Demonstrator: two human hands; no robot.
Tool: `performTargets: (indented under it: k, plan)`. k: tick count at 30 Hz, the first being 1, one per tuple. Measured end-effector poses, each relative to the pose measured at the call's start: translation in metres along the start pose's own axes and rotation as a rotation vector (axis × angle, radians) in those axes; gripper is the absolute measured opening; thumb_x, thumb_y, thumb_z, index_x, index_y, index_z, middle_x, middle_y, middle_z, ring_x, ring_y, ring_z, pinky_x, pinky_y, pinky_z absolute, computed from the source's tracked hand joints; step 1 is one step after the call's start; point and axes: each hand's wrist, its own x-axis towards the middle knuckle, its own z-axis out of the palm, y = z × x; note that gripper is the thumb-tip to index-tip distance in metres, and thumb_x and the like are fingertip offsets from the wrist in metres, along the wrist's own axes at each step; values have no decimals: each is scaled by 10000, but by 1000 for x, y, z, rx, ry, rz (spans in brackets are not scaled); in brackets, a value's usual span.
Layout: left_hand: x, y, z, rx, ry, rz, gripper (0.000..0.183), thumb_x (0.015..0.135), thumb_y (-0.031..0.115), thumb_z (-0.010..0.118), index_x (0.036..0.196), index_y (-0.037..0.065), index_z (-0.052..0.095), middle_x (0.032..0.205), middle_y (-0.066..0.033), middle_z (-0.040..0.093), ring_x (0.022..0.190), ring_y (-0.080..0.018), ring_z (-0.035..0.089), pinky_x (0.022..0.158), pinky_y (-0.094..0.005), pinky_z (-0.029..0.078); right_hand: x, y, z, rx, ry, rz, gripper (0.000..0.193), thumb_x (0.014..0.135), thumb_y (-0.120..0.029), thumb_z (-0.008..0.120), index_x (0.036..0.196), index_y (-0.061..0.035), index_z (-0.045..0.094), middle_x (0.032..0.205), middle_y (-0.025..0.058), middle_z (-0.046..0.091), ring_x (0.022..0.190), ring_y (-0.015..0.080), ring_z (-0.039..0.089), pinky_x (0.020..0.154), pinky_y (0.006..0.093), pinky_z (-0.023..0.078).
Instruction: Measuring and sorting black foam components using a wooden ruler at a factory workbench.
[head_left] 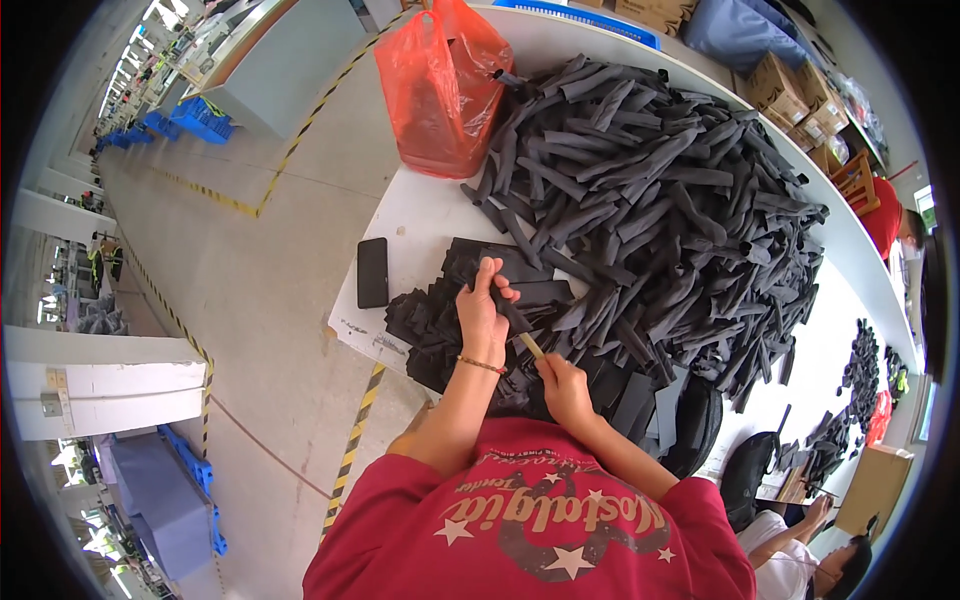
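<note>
My left hand is closed around a dark fabric tube, fingers curled and thumb up. In my right hand is a thin, light-coloured stick, its far end meeting the lower end of the tube. Whether the tip goes inside the tube, I cannot tell. Beneath my hands lies a heap of black fabric pieces at the table's near left corner. Beyond them and to the right, a large pile of dark grey fabric tubes covers much of the white table.
A black phone lies near the left table edge. A red plastic bag stands at the far left corner. Black bags are to my right. A person in white sits further right; cardboard boxes stand behind the table.
</note>
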Motion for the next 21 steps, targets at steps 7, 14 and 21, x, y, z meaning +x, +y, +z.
performTargets:
  k: [7,14,21]
  plan:
    - [-7,-25,-5,3,-61,-164,296,902,318,675,940,27,642,473,58,395,346,-43,284,365,-226,189,-43,-8,-62,49,-189,126,102,900,-81,616,912,21,610,696,198,603,577,336,592,525,372,445]
    - [-23,-42,7,-55,-199,-200,547,908,536,564,1111,28,559,866,-100,618,692,-207,608,606,-340,490,-31,-13,-68,7,-31,92,120,908,-97,619,905,22,617,618,164,558,494,204,501,488,323,408]
    - [15,-14,-17,-48,-110,-71,379,967,398,547,711,119,518,466,47,322,342,-72,233,340,-252,181,-48,-23,-62,89,-215,207,135,904,-106,609,893,28,611,672,227,574,572,330,601,529,378,454]
